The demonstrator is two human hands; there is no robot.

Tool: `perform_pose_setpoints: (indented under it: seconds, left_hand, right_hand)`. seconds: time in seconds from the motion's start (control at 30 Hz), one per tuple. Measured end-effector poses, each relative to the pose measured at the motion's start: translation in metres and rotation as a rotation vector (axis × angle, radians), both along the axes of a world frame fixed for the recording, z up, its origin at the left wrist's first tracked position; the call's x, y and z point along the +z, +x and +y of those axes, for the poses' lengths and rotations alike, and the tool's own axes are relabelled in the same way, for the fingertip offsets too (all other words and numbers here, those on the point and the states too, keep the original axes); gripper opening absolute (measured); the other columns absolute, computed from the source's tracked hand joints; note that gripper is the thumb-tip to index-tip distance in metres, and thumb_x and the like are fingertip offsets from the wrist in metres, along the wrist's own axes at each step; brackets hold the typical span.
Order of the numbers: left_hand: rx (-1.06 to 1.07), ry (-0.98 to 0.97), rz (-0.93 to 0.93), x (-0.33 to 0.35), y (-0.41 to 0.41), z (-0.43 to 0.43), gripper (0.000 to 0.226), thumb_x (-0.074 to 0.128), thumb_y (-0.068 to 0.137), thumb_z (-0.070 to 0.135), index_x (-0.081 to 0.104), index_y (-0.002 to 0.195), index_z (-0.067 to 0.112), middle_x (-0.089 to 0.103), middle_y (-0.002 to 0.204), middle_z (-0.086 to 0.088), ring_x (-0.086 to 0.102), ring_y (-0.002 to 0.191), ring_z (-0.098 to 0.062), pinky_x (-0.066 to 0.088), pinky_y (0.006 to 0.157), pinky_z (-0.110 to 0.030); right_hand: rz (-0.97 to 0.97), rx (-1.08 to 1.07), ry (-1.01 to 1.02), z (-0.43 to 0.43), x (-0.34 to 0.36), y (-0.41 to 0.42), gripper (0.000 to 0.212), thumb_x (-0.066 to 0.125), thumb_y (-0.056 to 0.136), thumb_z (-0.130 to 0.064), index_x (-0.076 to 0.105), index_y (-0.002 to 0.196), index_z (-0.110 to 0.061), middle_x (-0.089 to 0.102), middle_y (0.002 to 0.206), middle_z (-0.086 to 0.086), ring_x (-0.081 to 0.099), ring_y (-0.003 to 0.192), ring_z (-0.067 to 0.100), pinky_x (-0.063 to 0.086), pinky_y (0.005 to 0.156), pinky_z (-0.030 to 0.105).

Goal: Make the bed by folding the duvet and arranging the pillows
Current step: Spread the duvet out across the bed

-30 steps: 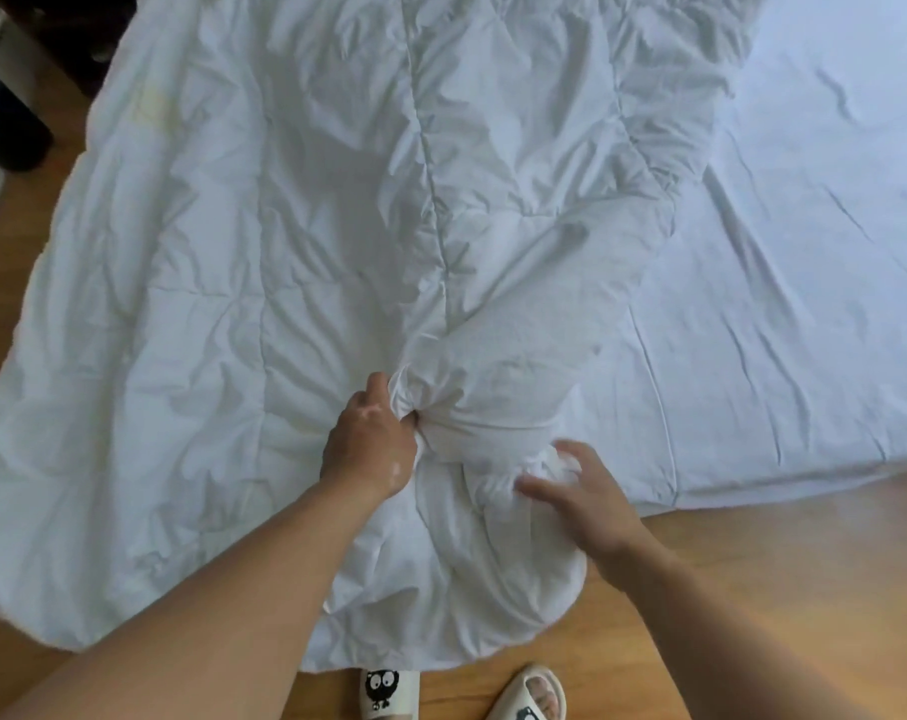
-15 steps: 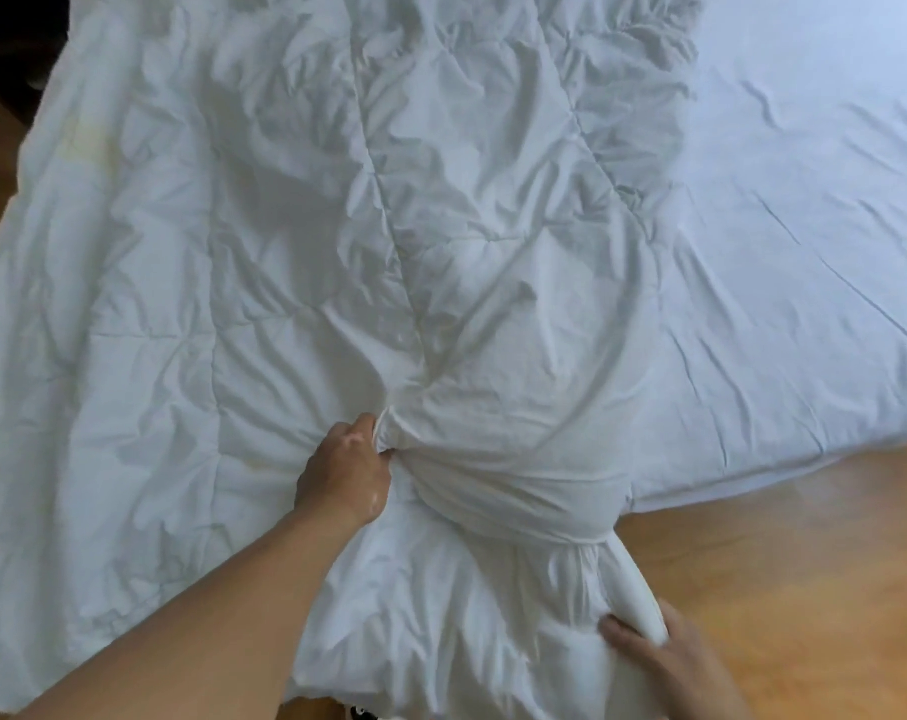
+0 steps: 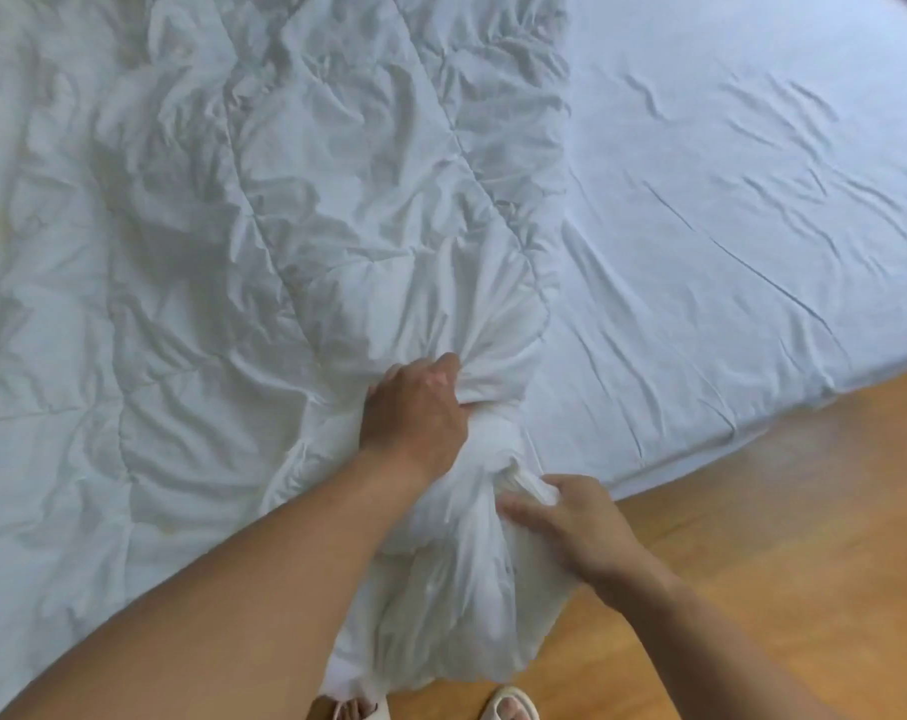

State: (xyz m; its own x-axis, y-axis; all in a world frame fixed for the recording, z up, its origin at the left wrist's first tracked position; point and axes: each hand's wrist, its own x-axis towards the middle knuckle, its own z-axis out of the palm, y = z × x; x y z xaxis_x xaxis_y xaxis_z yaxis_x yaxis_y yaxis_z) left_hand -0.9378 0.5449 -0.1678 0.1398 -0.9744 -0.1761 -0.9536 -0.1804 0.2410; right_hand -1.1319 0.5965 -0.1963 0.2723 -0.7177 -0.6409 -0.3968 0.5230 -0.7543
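A white quilted duvet [image 3: 243, 210] lies rumpled over the left and middle of the bed, its near end bunched and hanging over the bed's edge towards the floor. My left hand [image 3: 415, 413] grips a gathered fold of the duvet at the bed's near edge. Just below and to the right, my right hand [image 3: 565, 522] pinches a bunched corner of the same duvet. No pillow is in view.
The bare white sheet [image 3: 727, 210] covers the right half of the mattress, wrinkled. Wooden floor [image 3: 778, 537] runs along the bed's near right side. My feet in white slippers [image 3: 508, 706] stand at the bottom edge, under the hanging duvet end.
My right hand has come back up from the low hanging edge and now pinches the bunched corner close to my left hand. The view has shifted left and closer.
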Motion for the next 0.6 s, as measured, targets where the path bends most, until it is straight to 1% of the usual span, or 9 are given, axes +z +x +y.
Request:
perform_pose_setpoints:
  seconds: [0.07,0.17,0.23,0.3,0.33,0.4,0.47,0.53,0.6]
  left_hand:
    - [0.131,-0.128,0.109,0.008,0.021,-0.006,0.032,0.066,0.092,0.043,0.055,0.098,0.014,0.066,0.098,-0.016,0.062,0.091,-0.039,0.053,0.074,-0.044]
    - [0.246,-0.209,0.037,0.019,0.066,-0.011,0.030,0.067,0.092,0.038,0.057,0.101,0.012,0.067,0.099,-0.021,0.062,0.092,-0.043,0.051,0.074,-0.045]
    - [0.387,-0.011,-0.013,0.021,0.091,-0.013,0.035,0.066,0.092,0.039,0.057,0.115,0.014,0.065,0.113,-0.021,0.060,0.105,-0.043,0.052,0.084,-0.047]
    - [0.475,0.205,-0.078,0.023,0.090,-0.014,0.047,0.065,0.091,0.039,0.047,0.127,0.014,0.057,0.127,-0.021,0.054,0.116,-0.043,0.049,0.093,-0.051]
    - [0.448,0.212,-0.151,0.026,0.081,-0.016,0.048,0.066,0.089,0.033,0.043,0.127,0.014,0.051,0.129,-0.020,0.051,0.118,-0.042,0.047,0.095,-0.052]
    - [0.195,-0.063,-0.229,0.038,0.050,-0.018,0.050,0.068,0.077,0.013,0.047,0.123,0.011,0.048,0.120,-0.017,0.049,0.109,-0.040,0.044,0.090,-0.050]
    - [-0.158,-0.352,-0.097,0.056,0.004,-0.016,0.049,0.068,0.067,0.007,0.056,0.115,0.009,0.053,0.108,-0.013,0.053,0.097,-0.037,0.048,0.084,-0.044]
    - [-0.285,-0.213,0.066,0.073,-0.041,-0.020,0.033,0.065,0.080,0.024,0.057,0.111,0.014,0.057,0.106,-0.007,0.058,0.098,-0.031,0.052,0.083,-0.041]
    - [-0.127,0.269,0.021,0.073,-0.069,-0.036,0.054,0.058,0.086,0.056,0.052,0.123,0.018,0.056,0.119,-0.008,0.058,0.111,-0.031,0.051,0.092,-0.041]
  right_hand:
    - [0.044,-0.081,-0.081,-0.001,0.016,-0.036,0.027,0.080,0.082,-0.029,0.070,0.074,-0.007,0.066,0.064,-0.005,0.060,0.058,0.009,0.043,0.056,0.026]
    - [0.181,-0.274,-0.131,0.018,0.024,-0.096,0.009,0.084,0.079,-0.022,0.076,0.077,-0.018,0.073,0.070,0.000,0.067,0.067,0.019,0.045,0.060,0.028]
    - [0.256,-0.290,-0.065,0.038,0.022,-0.111,0.015,0.089,0.070,-0.025,0.076,0.077,-0.022,0.072,0.069,-0.002,0.067,0.072,0.023,0.045,0.061,0.025]
    - [0.182,-0.196,0.033,0.049,0.020,-0.105,0.020,0.089,0.064,-0.027,0.076,0.079,-0.023,0.073,0.071,-0.006,0.067,0.074,0.019,0.044,0.060,0.018]
    - [0.125,-0.135,0.052,0.049,0.021,-0.097,0.019,0.089,0.065,-0.024,0.075,0.078,-0.026,0.073,0.073,-0.006,0.067,0.073,0.014,0.044,0.061,0.015]
    - [0.029,-0.071,0.029,0.042,0.029,-0.078,0.022,0.086,0.062,-0.025,0.075,0.081,-0.030,0.075,0.078,-0.004,0.067,0.073,0.005,0.046,0.064,0.014]
    - [-0.025,-0.079,-0.036,0.035,0.038,-0.062,0.036,0.084,0.060,-0.029,0.076,0.095,-0.032,0.077,0.088,-0.008,0.070,0.084,0.002,0.051,0.072,0.018]
    - [-0.070,-0.051,-0.084,0.029,0.053,-0.045,0.044,0.083,0.065,-0.028,0.073,0.107,-0.035,0.076,0.096,-0.009,0.070,0.092,0.005,0.054,0.081,0.025]
    - [-0.086,0.009,-0.153,0.023,0.065,-0.028,0.044,0.079,0.068,-0.036,0.069,0.111,-0.035,0.074,0.098,-0.006,0.069,0.093,0.009,0.055,0.083,0.032]
